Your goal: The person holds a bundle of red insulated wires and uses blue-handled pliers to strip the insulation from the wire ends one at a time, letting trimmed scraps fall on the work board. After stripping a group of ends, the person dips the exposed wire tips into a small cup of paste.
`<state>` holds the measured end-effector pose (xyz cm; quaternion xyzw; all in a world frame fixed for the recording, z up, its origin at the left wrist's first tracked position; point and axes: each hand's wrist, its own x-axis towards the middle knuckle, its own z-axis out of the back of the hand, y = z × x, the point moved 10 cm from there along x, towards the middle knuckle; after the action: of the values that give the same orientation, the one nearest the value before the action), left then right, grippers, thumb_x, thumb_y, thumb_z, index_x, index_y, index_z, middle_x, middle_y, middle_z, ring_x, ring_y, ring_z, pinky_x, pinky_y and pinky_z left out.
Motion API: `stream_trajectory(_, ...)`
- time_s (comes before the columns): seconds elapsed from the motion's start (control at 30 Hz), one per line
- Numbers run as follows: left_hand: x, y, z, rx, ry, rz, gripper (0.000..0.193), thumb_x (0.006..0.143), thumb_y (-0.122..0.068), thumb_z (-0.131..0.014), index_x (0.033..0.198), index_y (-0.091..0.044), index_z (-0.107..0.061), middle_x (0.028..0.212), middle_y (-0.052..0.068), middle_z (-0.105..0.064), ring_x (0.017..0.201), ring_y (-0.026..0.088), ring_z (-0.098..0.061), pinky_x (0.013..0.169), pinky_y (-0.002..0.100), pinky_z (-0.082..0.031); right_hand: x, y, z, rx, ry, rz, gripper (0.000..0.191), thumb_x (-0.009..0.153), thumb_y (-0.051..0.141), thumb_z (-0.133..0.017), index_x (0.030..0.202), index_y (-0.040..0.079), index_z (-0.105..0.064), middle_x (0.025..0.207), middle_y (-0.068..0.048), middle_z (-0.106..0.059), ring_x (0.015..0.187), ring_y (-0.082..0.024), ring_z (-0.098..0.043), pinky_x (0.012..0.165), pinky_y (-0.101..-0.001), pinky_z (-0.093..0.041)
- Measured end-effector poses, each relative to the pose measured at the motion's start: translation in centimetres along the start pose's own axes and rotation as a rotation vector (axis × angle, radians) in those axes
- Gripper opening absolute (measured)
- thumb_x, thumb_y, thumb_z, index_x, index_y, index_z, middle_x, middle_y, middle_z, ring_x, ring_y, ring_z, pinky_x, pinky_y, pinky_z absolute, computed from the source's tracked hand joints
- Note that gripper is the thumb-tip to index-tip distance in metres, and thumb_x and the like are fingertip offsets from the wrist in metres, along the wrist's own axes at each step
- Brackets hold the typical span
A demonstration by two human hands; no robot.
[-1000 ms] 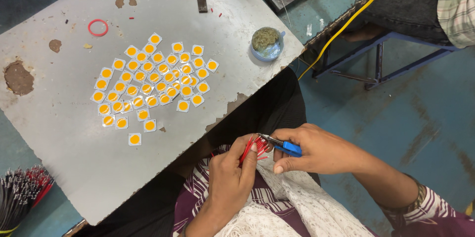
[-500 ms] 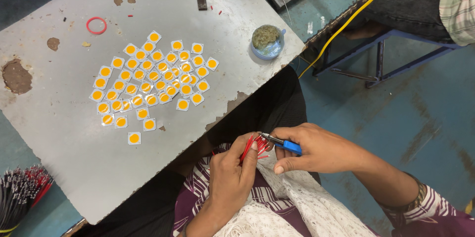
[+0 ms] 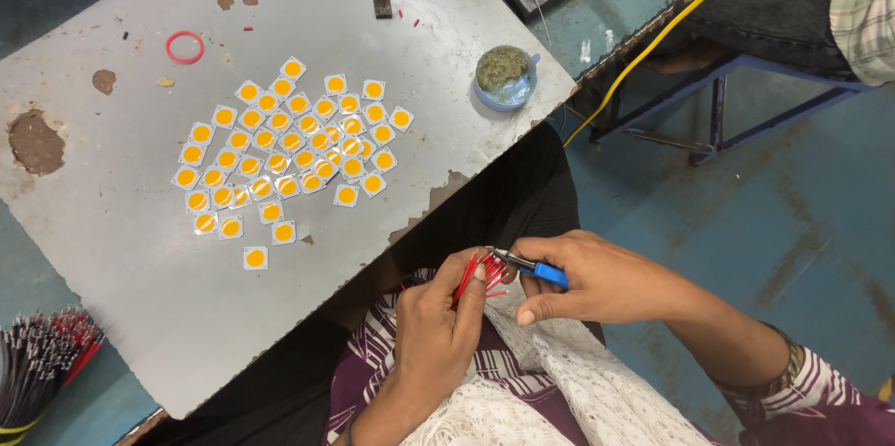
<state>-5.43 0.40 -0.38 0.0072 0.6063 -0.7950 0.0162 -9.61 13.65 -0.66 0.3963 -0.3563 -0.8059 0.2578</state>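
1. Left hand [image 3: 447, 325]; closed around a bunch of short red wires [image 3: 477, 275], ends fanned upward past the fingertips; held over the lap, below the near edge of the counter [image 3: 140, 315]; risk judged: a loose grip lets single wires slide out onto the patterned cloth beneath the hand, where red on purple would be hard to find.
2. Right hand [image 3: 597, 278]; closed on a small blue-handled cutting tool [image 3: 531, 267], its metal tip touching the wire ends just left of the thumb; whether the tip is shut on a wire cannot be told; risk judged: the tip sits close to the left fingertips; a slip could nick them; too deep a bite could sever a wire rather than trim it.
3. Square LED chips [image 3: 289, 152], white with yellow centres; laid in a loose cluster on the counter, well above and left of both hands; risk judged: cut scraps flicking upward could land among them.
4. Blue dish with greenish wad [image 3: 504, 73]; near the counter corner, above the hands; a knock could tip it off the edge.
5. Bundle of dark and red wires [image 3: 42, 362]; far left of the left hand, off the counter edge; untouched.
6. Yellow cable [image 3: 643, 50]; hanging above right of the right hand; could snag a raised elbow.
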Motion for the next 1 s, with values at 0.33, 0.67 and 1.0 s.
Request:
stream_trajectory(0.33,-0.3,-0.2,0.1,-0.018,-0.004,-0.018,0.025,0.101,-0.015,-0.057,0.119,-0.002,-0.069,0.056,0.008,-0.063,0.041,0.012,-0.056,0.042,0.031,-0.040,-0.3,0.0,-0.2,0.012,-0.015,0.028,0.050,0.077,0.056,-0.077,0.095,0.010,-0.068,0.061,0.000,-0.062,0.055,-0.015,-0.059,0.052,-0.0336,-0.045)
stream_trajectory(0.67,0.6,-0.3,-3.0,0.034,0.109,-0.034,0.025,0.098,-0.016,-0.059,0.115,-0.003,-0.072,0.055,0.009,-0.061,0.040,0.016,-0.059,0.041,0.033,-0.041,-1.8,-5.8,-0.7,0.130,-0.171,-0.129,0.039,0.081,0.045,-0.079,0.094,0.010,-0.071,0.055,-0.002,-0.053,0.053,-0.013,-0.049,0.050,-0.0334,-0.041)
stream_trajectory(1.0,1.5,0.9,-6.8,0.068,0.270,0.058,0.025,0.104,-0.025,-0.049,0.117,-0.003,-0.054,0.050,0.007,-0.056,0.040,0.018,-0.054,0.044,0.036,-0.039,-6.3,-8.3,-0.4,0.702,-0.234,-0.056,0.031,0.088,0.028,-0.078,0.104,0.003,-0.068,0.077,-0.001,-0.067,0.071,-0.010,-0.062,0.067,-0.0275,-0.055)
